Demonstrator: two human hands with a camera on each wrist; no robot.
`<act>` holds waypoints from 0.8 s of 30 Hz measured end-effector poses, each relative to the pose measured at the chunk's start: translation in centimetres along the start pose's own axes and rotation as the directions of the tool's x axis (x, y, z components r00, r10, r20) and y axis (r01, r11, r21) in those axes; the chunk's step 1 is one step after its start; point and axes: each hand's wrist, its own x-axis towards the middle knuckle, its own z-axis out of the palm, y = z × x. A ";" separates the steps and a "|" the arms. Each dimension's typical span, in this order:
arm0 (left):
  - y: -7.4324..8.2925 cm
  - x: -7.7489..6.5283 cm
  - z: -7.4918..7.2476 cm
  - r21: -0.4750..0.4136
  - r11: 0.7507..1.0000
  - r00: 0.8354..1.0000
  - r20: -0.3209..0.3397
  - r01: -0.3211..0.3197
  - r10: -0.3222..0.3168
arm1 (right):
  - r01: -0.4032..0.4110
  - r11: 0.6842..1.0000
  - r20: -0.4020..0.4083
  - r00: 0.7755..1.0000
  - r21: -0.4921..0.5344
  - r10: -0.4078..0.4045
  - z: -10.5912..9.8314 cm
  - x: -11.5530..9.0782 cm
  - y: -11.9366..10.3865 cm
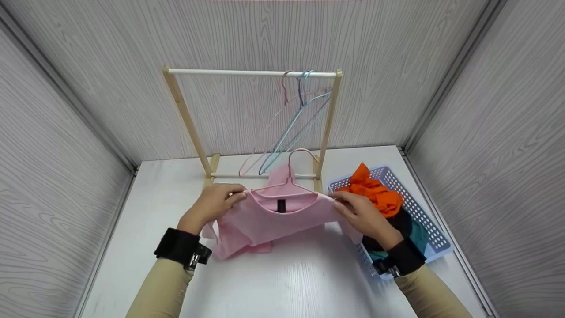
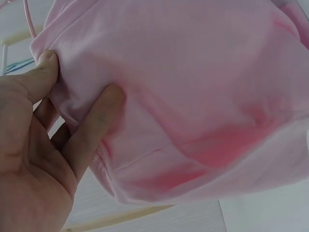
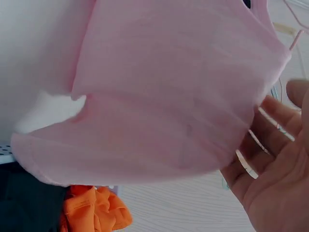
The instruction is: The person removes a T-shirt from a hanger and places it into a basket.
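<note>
A pink T-shirt [image 1: 287, 225] hangs on a pink hanger [image 1: 290, 170] in front of me, its hook standing up above the neckline. A dark label [image 1: 281, 206] shows inside the collar. My left hand [image 1: 217, 204] holds the shirt's shoulder on the left; in the left wrist view the thumb [image 2: 48, 63] lies on the cloth near the seam, with some fingers behind it. At the other shoulder, my right hand [image 1: 359, 214] touches the cloth with extended fingers [image 3: 260, 130], its thumb [image 3: 297, 91] apart from the fabric in the right wrist view.
Behind the shirt stands a small wooden rack with a white rail [image 1: 229, 72]. Pink and blue hangers [image 1: 287, 128] hang at its right end. To the right, a lavender basket [image 1: 435, 225] holds orange [image 1: 375, 194], black and teal cloth. Grey wood-grain panels enclose the white table [image 1: 282, 282].
</note>
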 end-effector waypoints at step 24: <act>5.3 2.2 1.3 -0.034 0.997 0.998 0.014 -0.066 0.067 | 0.078 0.996 -0.223 0.971 -0.035 -0.084 1.9 1.4 0.0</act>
